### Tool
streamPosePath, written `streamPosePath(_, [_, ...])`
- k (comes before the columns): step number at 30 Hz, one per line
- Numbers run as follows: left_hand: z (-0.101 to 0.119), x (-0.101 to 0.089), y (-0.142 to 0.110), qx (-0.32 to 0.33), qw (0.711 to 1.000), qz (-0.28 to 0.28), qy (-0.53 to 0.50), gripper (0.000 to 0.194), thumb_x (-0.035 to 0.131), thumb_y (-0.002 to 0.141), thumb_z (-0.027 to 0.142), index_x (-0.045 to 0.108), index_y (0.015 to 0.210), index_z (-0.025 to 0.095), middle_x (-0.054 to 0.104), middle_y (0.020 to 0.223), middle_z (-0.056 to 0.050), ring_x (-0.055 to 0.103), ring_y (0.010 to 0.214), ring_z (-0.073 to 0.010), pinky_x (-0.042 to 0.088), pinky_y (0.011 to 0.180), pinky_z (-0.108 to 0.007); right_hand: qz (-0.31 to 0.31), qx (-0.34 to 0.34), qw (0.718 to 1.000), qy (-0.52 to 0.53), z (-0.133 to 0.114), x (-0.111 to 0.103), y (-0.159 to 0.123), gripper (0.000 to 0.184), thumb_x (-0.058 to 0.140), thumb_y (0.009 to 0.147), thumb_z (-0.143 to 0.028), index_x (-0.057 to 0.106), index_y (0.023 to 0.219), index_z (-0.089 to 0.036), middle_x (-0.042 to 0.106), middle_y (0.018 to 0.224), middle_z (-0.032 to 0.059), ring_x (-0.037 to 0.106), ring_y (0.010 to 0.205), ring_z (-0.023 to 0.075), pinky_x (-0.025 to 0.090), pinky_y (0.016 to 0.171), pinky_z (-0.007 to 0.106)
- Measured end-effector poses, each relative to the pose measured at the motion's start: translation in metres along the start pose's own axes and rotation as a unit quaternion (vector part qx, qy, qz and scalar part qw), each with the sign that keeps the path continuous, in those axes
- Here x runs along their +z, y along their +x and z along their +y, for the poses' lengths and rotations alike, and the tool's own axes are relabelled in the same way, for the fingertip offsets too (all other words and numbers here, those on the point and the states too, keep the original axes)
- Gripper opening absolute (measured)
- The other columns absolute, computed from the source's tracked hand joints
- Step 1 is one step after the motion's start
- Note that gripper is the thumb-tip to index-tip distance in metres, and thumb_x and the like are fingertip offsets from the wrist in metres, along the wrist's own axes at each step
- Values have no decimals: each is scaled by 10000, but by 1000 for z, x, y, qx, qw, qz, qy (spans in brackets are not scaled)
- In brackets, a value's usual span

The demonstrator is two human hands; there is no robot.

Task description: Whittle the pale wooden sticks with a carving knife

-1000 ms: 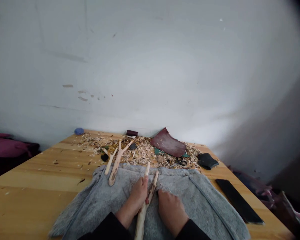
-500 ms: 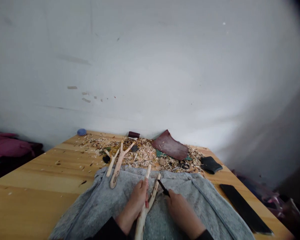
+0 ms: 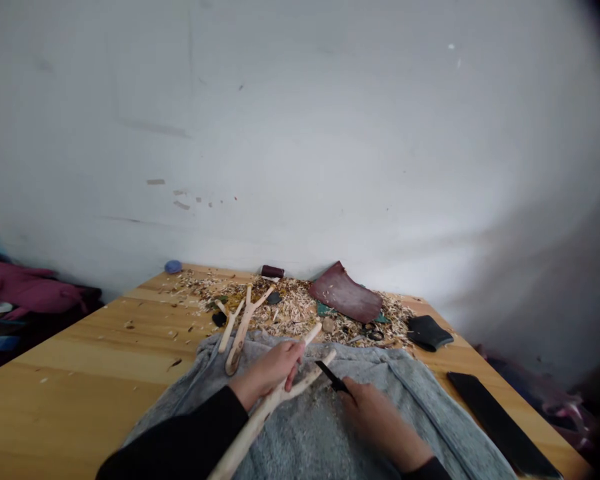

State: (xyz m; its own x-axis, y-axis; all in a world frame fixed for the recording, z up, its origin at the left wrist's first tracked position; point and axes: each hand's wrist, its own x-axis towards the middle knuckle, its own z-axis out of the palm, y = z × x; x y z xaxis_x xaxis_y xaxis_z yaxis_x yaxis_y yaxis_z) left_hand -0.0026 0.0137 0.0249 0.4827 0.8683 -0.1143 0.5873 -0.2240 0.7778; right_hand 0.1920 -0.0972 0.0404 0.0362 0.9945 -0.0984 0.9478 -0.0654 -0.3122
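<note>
Left hand: the left hand has its grip clamped around the forked stick, just below the fork, fingers wrapped right around it.

Right hand: the right hand has its grip closed on a small knife, black blade poking out, tip just beside one fork branch. Can't tell if it's actually touching.

Forked stick: held up over a grey towel, long end angled down toward the person, fork pointing away.

How far along: the held stick looks pale and mostly bare, so plenty of cutting seems done. Two more forked sticks look just as bare, lying on the towel's far edge. Loads of wood shavings are heaped on the counter.

Rest: dark red leather, a black pouch, a long black strip, a blue ball.

Hard to see: the knife handle is buried in the fist, and the stick's long end runs out of frame, so what's left on it is anyone's guess.
</note>
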Motion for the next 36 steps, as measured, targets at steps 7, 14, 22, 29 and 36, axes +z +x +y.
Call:
streamPosePath(7, [5,-47,-4,20,982,-17,189,256,564,820,452,617,820,202,708,952,-103,645,955,-290,459,860,-366,-17,-10,1000,24,-1,11,2,308,386,953,-251,682,1034,-225,763,982,65,701,961,206,452,776,263])
streamPosePath(14, [-11,-25,-78,-41,940,40,336,335,597,836,377,633,1092,164,654,1167,-135,590,1135,-319,451,967,-417,-31,26,999,14,0,14,6,266,390,975,-282,600,1103,-183,749,1012,102,693,1017,234,462,778,280])
streamPosePath(22, [-12,-13,-78,-71,925,48,370,355,353,900,61,610,1123,159,679,1079,-123,656,1016,-283,494,838,-402,-45,21,999,-2,-8,15,5,265,354,996,-220,582,1128,-187,756,953,91,707,978,223,439,720,266])
streamPosePath(29, [-22,-16,-82,-20,937,44,346,225,435,919,205,584,1086,199,699,1049,-83,679,962,-278,492,779,-370,-60,30,998,4,-13,24,-2,297,341,987,-226,610,1108,-192,755,899,99,720,883,245,426,640,283])
streamPosePath(36, [-19,-8,-84,-32,943,78,323,288,417,965,411,620,1025,216,710,1018,-81,684,943,-281,494,790,-386,-52,36,998,-4,-13,33,-1,367,346,971,-227,608,1224,-182,753,958,132,714,932,278,469,729,320])
